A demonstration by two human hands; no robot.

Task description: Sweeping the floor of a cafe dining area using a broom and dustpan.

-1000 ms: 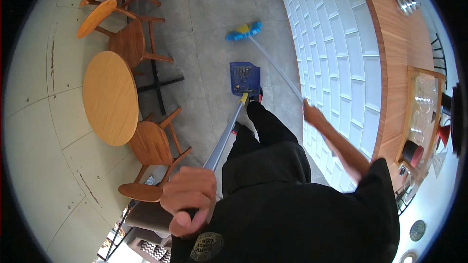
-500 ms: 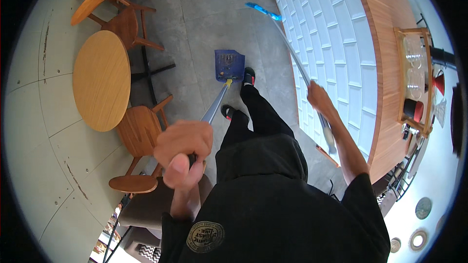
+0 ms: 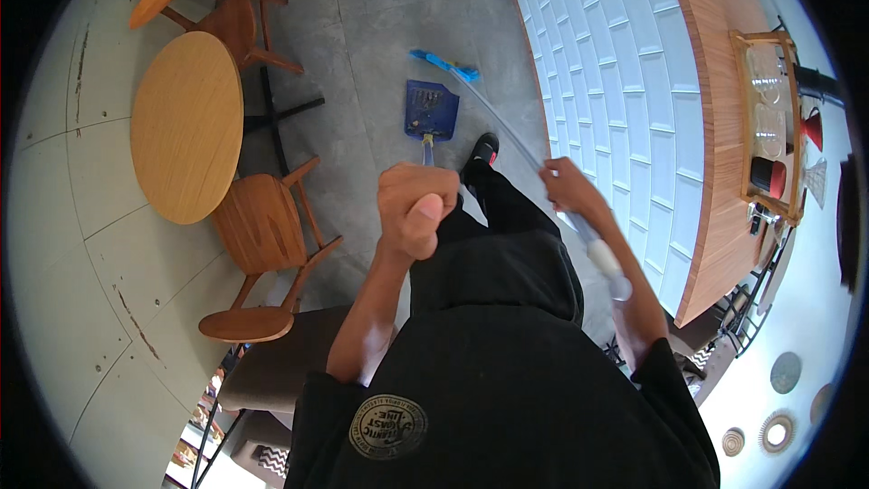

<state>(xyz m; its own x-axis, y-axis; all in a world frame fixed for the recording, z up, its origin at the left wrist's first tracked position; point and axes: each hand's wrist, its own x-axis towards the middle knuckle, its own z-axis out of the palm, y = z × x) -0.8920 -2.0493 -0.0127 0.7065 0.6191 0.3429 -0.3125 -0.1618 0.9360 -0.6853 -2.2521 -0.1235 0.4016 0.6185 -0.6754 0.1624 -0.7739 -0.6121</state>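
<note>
My left hand [image 3: 418, 208] is closed around the handle of a long-handled dustpan [image 3: 433, 110], held upright in front of me. The dustpan's dark blue scoop lies on the grey floor with dirt and crumbs in it. My right hand [image 3: 572, 188] grips the pale shaft of a broom [image 3: 507, 127], whose handle end slants back past my forearm. The broom's bright blue head [image 3: 444, 64] is at the floor just beyond the scoop's far edge, with a small gap between them.
To the left are a round wooden table [image 3: 187, 127] and wooden chairs [image 3: 262, 222]. A white-tiled counter [image 3: 625, 81] with a wooden top runs along the right, carrying a wooden rack [image 3: 749, 127] of glassware. My shoe [image 3: 485, 148] stands beside the scoop.
The broom head has swung left and nearer, from beside the counter to just beyond the scoop. My left hand has moved right and up; my right hand has shifted slightly left.
</note>
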